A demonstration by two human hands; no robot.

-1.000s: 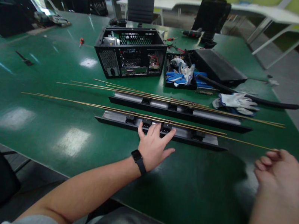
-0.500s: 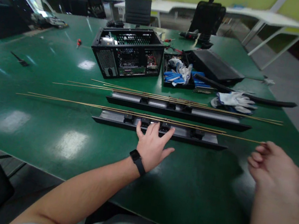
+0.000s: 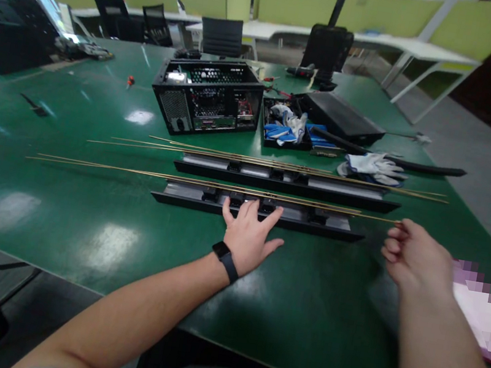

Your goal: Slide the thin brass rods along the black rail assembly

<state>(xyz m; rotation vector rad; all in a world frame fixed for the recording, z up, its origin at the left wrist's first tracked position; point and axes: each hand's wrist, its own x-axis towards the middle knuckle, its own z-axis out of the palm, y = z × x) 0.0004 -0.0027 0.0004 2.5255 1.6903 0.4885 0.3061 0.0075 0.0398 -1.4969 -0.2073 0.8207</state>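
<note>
My left hand (image 3: 247, 234) has its fingers spread, with the tips resting on the nearer black channel rail (image 3: 195, 204). Small black blocks (image 3: 318, 215) sit inside that rail's silvery trough. Out to the right, my right hand (image 3: 414, 251) is closed in a pinch on the end of a thin brass-coloured rod (image 3: 380, 218). That rod runs left over the near rail beside other thin rods (image 3: 90, 164). A second black rail (image 3: 346, 197) lies just behind, also with blocks in it and several brass rods (image 3: 140, 145) across its top.
Behind the rails stands an opened computer case (image 3: 206, 106). To its right are a tray with blue-and-white gloves (image 3: 287, 127), a black panel (image 3: 340, 115), a black tube (image 3: 429, 168) and another pair of gloves (image 3: 373, 167). A screwdriver-like tool (image 3: 34, 106) lies at the left.
My right hand has moved left toward the rail, still pinching the rod, and less rod shows beyond the rail's right end. My left hand stays on the rail. The camera has tilted up slightly.
</note>
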